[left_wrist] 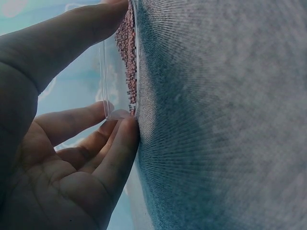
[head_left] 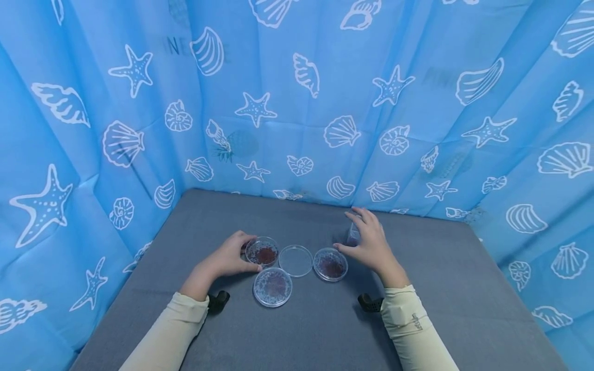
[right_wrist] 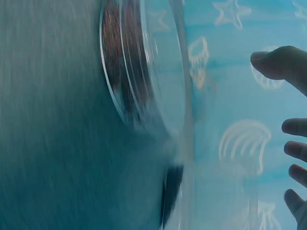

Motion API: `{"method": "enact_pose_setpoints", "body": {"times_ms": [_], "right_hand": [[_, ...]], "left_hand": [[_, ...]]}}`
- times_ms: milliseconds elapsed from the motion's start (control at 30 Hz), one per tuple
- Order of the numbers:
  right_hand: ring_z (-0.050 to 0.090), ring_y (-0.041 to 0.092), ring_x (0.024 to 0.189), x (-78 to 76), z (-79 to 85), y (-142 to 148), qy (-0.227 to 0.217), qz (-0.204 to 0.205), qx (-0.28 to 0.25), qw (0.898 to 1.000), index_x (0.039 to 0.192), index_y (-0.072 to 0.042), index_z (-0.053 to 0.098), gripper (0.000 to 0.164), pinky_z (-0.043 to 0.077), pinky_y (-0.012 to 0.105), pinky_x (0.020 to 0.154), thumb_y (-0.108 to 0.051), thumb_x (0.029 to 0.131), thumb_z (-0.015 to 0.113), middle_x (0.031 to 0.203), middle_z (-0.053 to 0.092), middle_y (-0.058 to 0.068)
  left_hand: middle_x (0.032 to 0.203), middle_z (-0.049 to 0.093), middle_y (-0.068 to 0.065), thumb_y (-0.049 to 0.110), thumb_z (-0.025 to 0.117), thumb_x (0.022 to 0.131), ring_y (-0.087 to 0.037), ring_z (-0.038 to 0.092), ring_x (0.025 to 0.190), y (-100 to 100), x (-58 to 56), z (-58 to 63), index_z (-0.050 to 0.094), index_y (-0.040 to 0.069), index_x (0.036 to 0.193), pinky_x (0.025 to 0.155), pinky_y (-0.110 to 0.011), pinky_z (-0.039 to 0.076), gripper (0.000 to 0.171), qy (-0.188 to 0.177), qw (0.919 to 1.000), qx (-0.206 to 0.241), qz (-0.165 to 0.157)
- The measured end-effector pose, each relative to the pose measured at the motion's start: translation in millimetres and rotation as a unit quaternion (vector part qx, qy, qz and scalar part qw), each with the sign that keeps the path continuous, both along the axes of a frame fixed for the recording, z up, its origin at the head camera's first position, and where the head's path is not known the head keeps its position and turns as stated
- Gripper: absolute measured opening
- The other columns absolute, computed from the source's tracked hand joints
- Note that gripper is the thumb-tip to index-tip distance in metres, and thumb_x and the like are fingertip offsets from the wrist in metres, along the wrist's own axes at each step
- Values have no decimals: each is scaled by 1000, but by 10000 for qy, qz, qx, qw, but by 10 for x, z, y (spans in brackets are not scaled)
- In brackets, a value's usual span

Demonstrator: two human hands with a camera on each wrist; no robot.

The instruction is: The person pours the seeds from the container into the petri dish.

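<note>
At the left of a group of clear round petri dishes, my left hand (head_left: 226, 257) grips a dish of reddish-brown grains (head_left: 265, 253) by its rim between thumb and fingers. The left wrist view shows the grains (left_wrist: 127, 62) heaped against its clear wall. My right hand (head_left: 371, 245) is raised with fingers spread, around or above a clear container (head_left: 353, 235) that it partly hides; contact cannot be told. Just left of that hand stands another petri dish with dark brown grains (head_left: 330, 264). In the right wrist view, the fingers are apart, beyond a blurred petri dish (right_wrist: 127, 62).
Between the two grain dishes lies a clear round dish or lid (head_left: 296, 261). A further petri dish (head_left: 273, 287), clouded inside, sits nearer me. All rest on a grey cloth-covered table (head_left: 315, 330). A blue shell-patterned curtain (head_left: 297, 118) hangs along the back and sides.
</note>
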State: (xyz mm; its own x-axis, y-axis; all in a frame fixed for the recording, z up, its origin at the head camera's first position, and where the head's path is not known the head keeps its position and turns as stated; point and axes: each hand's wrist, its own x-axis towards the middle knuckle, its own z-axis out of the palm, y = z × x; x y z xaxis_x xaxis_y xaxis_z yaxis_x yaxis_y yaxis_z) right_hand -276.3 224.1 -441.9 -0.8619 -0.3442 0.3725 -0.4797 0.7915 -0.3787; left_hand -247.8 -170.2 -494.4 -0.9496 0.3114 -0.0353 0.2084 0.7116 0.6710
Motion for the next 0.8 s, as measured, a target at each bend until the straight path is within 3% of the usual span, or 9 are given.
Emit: {"method": "enact_pose_setpoints", "body": {"times_ms": [233, 433, 800], "right_hand": [[39, 44, 152, 73, -17, -337, -636, 452, 349, 9963, 154, -6, 55, 89, 38, 69, 118, -43, 82, 90, 162, 46, 19], [44, 40, 150, 116, -96, -584, -828, 666, 617, 9924, 154, -9, 55, 93, 44, 64, 116, -52, 80, 90, 159, 51, 15], [50, 37, 144, 114, -250, -769, -1472, 886, 1067, 9793, 151, -10, 57, 100, 45, 56, 118, -62, 73, 91, 155, 55, 14]], "left_hand": [[130, 58, -15, 40, 93, 82, -31, 59, 123, -7, -6, -4, 52, 2, 155, 105, -54, 52, 92, 29, 10000, -30, -3], [128, 58, -14, 39, 93, 82, -30, 59, 122, -13, 11, -7, 51, 2, 155, 104, -54, 53, 92, 17, 10000, 2, 10], [128, 58, -17, 36, 93, 83, -31, 60, 120, -7, 30, 45, 51, -2, 154, 104, -54, 53, 91, 47, 10000, 40, -76]]}}
